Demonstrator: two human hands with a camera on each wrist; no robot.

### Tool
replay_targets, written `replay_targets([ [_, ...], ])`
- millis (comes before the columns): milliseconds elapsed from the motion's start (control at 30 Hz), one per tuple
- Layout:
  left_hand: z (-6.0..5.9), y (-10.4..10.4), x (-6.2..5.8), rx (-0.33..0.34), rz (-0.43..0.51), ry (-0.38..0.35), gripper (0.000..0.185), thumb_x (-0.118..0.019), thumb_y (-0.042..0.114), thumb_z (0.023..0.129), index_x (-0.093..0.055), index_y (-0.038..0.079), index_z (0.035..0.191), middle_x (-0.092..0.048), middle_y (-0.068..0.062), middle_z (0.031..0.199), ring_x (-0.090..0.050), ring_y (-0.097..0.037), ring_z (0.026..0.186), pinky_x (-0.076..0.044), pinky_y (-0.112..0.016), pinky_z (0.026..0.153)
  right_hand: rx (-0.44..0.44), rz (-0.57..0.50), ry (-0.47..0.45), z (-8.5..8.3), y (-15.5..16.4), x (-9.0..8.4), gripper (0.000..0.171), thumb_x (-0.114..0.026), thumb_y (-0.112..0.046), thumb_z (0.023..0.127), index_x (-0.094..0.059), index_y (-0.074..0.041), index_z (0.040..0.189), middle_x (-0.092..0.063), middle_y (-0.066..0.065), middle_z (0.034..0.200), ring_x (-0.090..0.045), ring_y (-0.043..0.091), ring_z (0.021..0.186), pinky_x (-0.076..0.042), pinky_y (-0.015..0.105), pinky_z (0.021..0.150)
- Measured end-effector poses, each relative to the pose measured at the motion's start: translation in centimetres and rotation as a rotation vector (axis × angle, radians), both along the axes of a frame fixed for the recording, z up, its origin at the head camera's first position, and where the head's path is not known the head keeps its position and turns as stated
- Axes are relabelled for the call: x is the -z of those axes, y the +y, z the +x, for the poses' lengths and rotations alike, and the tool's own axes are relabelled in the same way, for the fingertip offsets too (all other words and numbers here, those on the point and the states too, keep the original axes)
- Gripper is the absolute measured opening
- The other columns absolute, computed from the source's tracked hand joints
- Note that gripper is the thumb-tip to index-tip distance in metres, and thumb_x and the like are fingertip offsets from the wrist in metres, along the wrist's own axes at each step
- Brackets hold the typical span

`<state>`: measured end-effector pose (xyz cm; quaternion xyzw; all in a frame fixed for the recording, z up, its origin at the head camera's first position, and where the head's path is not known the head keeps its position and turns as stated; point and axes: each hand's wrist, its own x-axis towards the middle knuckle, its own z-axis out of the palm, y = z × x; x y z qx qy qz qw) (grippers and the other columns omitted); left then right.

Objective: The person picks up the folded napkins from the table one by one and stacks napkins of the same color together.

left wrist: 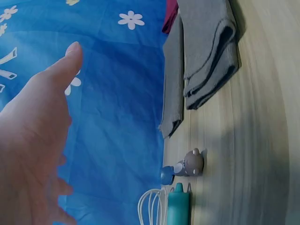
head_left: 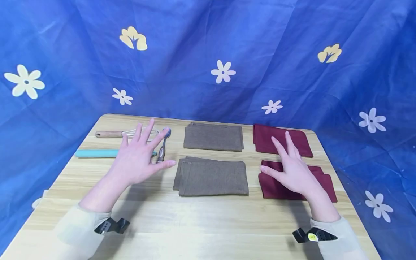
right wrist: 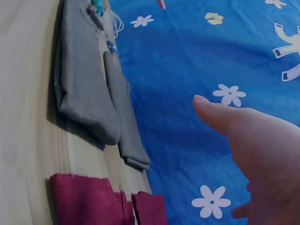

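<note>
Nearest, at the lower edge of the head view, come two pale sleeves [head_left: 78,231], each with a black device [head_left: 112,226] strapped at the cuff, above the bare wood-grain table [head_left: 208,220]. Beyond the cuffs, both hands are spread wide with fingers extended. The right hand [head_left: 294,171] is over the near red cloth [head_left: 277,187], which lies folded at the right of the table, and its fingers reach across the front of the far one in the view. The left hand [head_left: 136,160] is over the utensils on the left, its thumb pointing toward the near gray cloth [head_left: 214,178]. That cloth lies folded near the middle, its stacked layers showing at the edge in the left wrist view. Partly hidden by the left hand, a turquoise stick-like object [head_left: 97,153] lies sideways; just beside its right end is a small utensil [head_left: 161,153] with a brown handle and a blue head. Farther back lies a whisk [head_left: 108,134], wires pointing right behind the left fingers. In the same far row are the far gray cloth [head_left: 212,137] and, to its right, the far red cloth [head_left: 302,142], both folded. Behind the table hangs a blue backdrop [head_left: 195,39] with white and yellow flowers.
</note>
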<state>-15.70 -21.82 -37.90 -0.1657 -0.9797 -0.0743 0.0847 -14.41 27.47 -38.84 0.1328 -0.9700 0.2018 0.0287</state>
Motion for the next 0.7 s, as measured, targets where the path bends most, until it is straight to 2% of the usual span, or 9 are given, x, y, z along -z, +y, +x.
replay_targets([
  [100,0.3,0.2,0.0,0.005,0.041,-0.013,0.103,-0.055,0.089,0.086,-0.016,0.043,0.169,0.008,-0.003,0.177,-0.010,-0.051,0.157,-0.012,-0.088,0.109,-0.019,-0.060,-0.021,0.2,-0.3,-0.2,0.106,-0.074,-0.067,0.091,-0.018,-0.026,0.171,0.013,0.007,0.176,-0.012,0.050,0.157,-0.033,0.080,0.108],
  [233,0.9,0.5,-0.1,0.016,0.105,-0.041,0.103,-0.057,0.088,0.086,-0.014,0.044,0.169,0.003,-0.004,0.177,-0.013,-0.045,0.158,-0.017,-0.083,0.113,-0.042,-0.142,-0.056,0.3,-0.8,-0.4,0.104,-0.076,-0.061,0.092,-0.018,-0.027,0.171,0.010,0.005,0.177,-0.019,0.049,0.155,-0.035,0.078,0.109],
  [367,1.3,0.8,-0.1,0.045,0.150,-0.029,0.103,-0.061,0.085,0.086,-0.018,0.042,0.169,-0.009,-0.011,0.177,-0.022,-0.046,0.156,-0.027,-0.079,0.113,-0.052,-0.242,-0.064,0.3,-1.1,-0.3,0.097,-0.079,-0.052,0.094,-0.024,-0.028,0.170,-0.005,0.008,0.177,-0.028,0.047,0.153,-0.036,0.075,0.110],
  [500,1.5,1.0,0.1,0.054,0.191,-0.027,0.103,-0.065,0.083,0.085,-0.022,0.041,0.169,-0.016,-0.013,0.175,-0.031,-0.051,0.150,-0.037,-0.078,0.107,-0.065,-0.313,-0.040,0.2,-1.1,0.0,0.090,-0.082,-0.041,0.094,-0.033,-0.022,0.167,-0.020,0.012,0.173,-0.037,0.042,0.150,-0.041,0.071,0.110],
  [700,1.5,1.2,0.5,0.055,0.284,-0.082,0.102,-0.069,0.078,0.086,-0.024,0.039,0.169,-0.022,-0.015,0.173,-0.037,-0.054,0.146,-0.037,-0.077,0.108,-0.078,-0.449,-0.080,0.2,-1.0,0.6,0.081,-0.083,-0.029,0.095,-0.040,-0.018,0.164,-0.032,0.013,0.168,-0.050,0.042,0.140,-0.051,0.065,0.101],
])
